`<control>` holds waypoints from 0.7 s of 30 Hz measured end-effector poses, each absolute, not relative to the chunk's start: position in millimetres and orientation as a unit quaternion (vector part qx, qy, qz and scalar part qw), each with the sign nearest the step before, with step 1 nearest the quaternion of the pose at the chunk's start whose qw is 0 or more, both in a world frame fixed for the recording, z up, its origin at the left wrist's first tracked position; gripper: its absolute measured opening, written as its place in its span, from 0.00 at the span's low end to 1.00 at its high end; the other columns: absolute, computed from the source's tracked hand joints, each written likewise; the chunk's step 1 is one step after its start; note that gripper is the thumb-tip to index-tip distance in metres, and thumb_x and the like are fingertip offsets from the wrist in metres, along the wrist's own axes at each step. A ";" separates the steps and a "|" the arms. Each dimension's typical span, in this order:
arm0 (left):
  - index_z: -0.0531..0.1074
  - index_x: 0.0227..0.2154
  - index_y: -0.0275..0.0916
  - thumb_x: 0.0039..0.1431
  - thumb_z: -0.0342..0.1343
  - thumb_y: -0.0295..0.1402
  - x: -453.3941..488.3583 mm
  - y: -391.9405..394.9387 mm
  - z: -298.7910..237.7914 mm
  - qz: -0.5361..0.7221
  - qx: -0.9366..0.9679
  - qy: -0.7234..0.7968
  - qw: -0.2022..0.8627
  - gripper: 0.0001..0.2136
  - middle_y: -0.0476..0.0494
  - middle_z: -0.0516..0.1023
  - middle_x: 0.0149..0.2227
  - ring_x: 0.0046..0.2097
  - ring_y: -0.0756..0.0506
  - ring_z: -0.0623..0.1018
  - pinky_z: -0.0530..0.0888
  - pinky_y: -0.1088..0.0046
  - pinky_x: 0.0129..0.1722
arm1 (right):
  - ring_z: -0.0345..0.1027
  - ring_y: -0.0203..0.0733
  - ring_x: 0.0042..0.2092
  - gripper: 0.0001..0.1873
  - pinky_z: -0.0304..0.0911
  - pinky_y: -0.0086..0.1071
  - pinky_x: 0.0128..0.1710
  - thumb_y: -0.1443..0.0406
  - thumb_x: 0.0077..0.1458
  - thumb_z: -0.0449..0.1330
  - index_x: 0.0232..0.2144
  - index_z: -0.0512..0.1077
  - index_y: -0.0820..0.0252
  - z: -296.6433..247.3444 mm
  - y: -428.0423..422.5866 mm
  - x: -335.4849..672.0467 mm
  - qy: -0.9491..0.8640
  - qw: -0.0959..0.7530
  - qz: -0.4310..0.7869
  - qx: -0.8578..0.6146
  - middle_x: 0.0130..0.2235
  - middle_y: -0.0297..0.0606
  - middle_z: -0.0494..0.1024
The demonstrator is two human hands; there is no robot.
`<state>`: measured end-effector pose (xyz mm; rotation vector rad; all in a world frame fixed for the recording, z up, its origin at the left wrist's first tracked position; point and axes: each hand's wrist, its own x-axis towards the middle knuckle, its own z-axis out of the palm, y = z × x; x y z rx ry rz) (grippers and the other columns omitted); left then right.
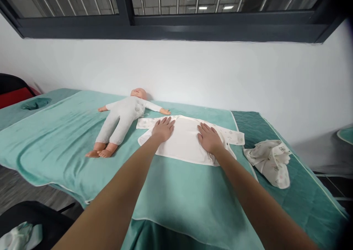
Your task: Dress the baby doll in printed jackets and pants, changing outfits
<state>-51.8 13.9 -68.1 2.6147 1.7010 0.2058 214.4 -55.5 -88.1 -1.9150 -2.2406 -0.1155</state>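
Resting flat, clamped on nothing, left hand (163, 129) and right hand (210, 137) apparently hold the white long-sleeved cloth shirt (186, 141) spread.

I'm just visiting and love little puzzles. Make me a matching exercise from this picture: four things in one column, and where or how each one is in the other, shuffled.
Things:
1. Doll
2. Small white top
3. Cloth bundle
4. Window frame

Places and states:
A. Spread flat under the left hand and right hand
B. Dark grey, above the bare white wall
C. Lying with arms outstretched on the light green cover
D. Crumpled, on the darker green cover

Right pairs: 1-C, 2-A, 3-D, 4-B
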 end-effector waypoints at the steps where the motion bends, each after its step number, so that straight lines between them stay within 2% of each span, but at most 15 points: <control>1: 0.55 0.69 0.49 0.70 0.31 0.43 -51.5 14.0 -68.3 0.065 0.836 0.545 0.008 0.27 0.50 0.49 0.73 0.73 0.42 0.50 0.50 0.52 0.70 | 0.43 0.44 0.72 0.30 0.39 0.47 0.70 0.59 0.68 0.40 0.68 0.55 0.60 -87.9 -54.5 214.5 -0.751 0.096 -0.034 -0.653 0.72 0.38 0.50; 5: 0.55 0.69 0.49 0.70 0.31 0.43 -49.8 12.0 -68.6 0.068 0.831 0.553 0.013 0.27 0.50 0.49 0.73 0.73 0.41 0.50 0.49 0.51 0.70 | 0.42 0.43 0.72 0.30 0.41 0.49 0.69 0.57 0.68 0.38 0.69 0.55 0.55 -85.4 -53.7 212.9 -0.733 0.090 -0.019 -0.675 0.72 0.35 0.49; 11: 0.55 0.69 0.49 0.69 0.31 0.43 -51.6 -1.8 -68.5 0.070 0.817 0.572 0.021 0.27 0.52 0.48 0.73 0.73 0.40 0.49 0.47 0.51 0.70 | 0.40 0.42 0.72 0.30 0.41 0.49 0.70 0.57 0.68 0.37 0.69 0.53 0.54 -80.5 -56.9 210.8 -0.727 0.069 -0.002 -0.683 0.72 0.32 0.47; 17: 0.54 0.69 0.50 0.70 0.30 0.44 -57.2 -20.8 -65.9 0.067 0.806 0.587 0.035 0.27 0.52 0.48 0.73 0.73 0.40 0.48 0.46 0.50 0.70 | 0.40 0.43 0.72 0.30 0.41 0.49 0.69 0.57 0.69 0.36 0.69 0.53 0.55 -81.2 -59.6 209.4 -0.729 0.067 -0.004 -0.681 0.73 0.34 0.47; 21: 0.54 0.69 0.48 0.70 0.29 0.44 -59.6 -31.4 -62.5 0.062 0.804 0.590 0.045 0.28 0.51 0.47 0.73 0.73 0.39 0.47 0.46 0.50 0.70 | 0.42 0.44 0.72 0.30 0.41 0.48 0.70 0.59 0.69 0.37 0.69 0.55 0.62 -79.9 -65.3 205.1 -0.754 0.058 -0.026 -0.654 0.72 0.39 0.50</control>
